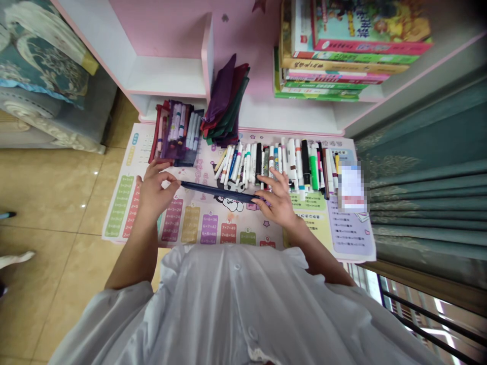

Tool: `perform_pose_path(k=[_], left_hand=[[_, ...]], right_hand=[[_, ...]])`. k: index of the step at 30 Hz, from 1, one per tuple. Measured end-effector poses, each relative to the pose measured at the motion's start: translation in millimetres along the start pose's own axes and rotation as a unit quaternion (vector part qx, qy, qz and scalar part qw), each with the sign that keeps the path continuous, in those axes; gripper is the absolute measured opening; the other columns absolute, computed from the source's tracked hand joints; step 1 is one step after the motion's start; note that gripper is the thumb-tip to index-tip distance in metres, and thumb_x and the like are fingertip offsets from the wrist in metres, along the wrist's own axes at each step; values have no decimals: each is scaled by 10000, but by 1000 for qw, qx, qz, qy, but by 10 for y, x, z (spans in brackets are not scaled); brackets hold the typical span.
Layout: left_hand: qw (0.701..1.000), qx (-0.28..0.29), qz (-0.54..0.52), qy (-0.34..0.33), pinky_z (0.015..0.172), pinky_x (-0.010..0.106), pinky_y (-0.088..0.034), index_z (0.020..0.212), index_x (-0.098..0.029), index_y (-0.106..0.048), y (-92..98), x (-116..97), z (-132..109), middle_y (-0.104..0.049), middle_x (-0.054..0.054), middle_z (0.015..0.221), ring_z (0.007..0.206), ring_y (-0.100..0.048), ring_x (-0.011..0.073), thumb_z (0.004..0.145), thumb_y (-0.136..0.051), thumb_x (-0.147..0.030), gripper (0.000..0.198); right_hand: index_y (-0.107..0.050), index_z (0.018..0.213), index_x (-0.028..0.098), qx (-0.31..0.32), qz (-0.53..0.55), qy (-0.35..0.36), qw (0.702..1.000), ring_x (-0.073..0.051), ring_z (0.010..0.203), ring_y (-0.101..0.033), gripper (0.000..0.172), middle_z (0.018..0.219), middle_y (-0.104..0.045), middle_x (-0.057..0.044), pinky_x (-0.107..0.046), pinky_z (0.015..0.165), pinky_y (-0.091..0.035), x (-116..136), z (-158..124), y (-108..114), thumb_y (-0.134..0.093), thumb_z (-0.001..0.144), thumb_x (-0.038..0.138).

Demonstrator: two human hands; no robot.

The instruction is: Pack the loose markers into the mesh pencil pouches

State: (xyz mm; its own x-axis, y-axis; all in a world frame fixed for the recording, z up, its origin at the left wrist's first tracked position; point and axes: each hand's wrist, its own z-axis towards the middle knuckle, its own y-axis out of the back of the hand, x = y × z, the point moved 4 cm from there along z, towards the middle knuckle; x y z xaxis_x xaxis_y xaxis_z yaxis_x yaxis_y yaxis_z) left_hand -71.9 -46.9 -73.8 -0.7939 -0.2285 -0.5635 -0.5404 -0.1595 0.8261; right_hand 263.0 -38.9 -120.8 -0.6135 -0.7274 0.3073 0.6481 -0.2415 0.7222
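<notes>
A dark blue pencil pouch [220,191], seen nearly edge-on as a long narrow strip, is stretched between my hands above the desk mat. My left hand [157,188] pinches its left end between thumb and fingertips. At the other end, my right hand [277,198] grips it with thumb and finger, the remaining fingers spread. Just beyond it lies a row of markers [248,162] in many colours, partly covered by my right fingers. To the left, filled mesh pouches [177,126] in red, purple and dark blue hold more markers.
Flat purple, red and green pouches [224,104] lean against the shelf divider [207,61]. Stacked books [342,66] occupy the right shelf. A blurred white item [352,187] rests at the right of the printed desk mat [224,223]. A curtain [426,177] hangs at the right.
</notes>
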Motion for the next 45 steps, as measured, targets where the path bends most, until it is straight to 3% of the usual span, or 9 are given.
perform_pose_path(k=[17,23,31,38,45], left_hand=[[999,-21,-29,6,1201,630,-204,667,-230,-630,4,98,39,-647,30,1319,1430,-425,298,754,-686,-293,121],[1000,15,2,2,1170,725,-135,709,-231,-634,24,76,11,-623,43,1359,1443,-397,334,778,-681,-317,120],[988,55,63,-127,1185,697,-105,919,-273,-726,130,-214,-65,-581,48,1402,1461,-356,363,822,-675,-431,192],[946,196,96,-239,1178,711,-20,773,-285,-768,-104,-488,-148,-668,33,1286,1422,-419,361,823,-640,-333,145],[928,231,76,-282,1172,721,-42,623,-209,-687,-173,-586,-331,-686,71,1250,1395,-459,360,804,-605,-280,211]], right_hand=[[-699,826,266,50,-10,-29,998,-315,1476,-338,212,1288,-643,-26,-570,1216,-248,-41,-18,-25,-586,941,404],[-709,835,266,54,-1,-44,998,-322,1461,-357,214,1290,-643,-29,-566,1205,-261,-53,-17,-24,-578,945,393],[-715,838,265,66,21,-42,997,-311,1446,-373,210,1287,-640,-37,-564,1188,-299,0,75,92,-583,947,386],[-703,864,246,45,24,13,999,-322,1449,-376,225,1280,-636,-56,-580,1188,-303,148,256,169,-561,967,388],[-706,899,284,42,37,31,998,-326,1475,-332,248,1310,-618,-29,-609,1176,-314,157,562,57,-565,950,481]])
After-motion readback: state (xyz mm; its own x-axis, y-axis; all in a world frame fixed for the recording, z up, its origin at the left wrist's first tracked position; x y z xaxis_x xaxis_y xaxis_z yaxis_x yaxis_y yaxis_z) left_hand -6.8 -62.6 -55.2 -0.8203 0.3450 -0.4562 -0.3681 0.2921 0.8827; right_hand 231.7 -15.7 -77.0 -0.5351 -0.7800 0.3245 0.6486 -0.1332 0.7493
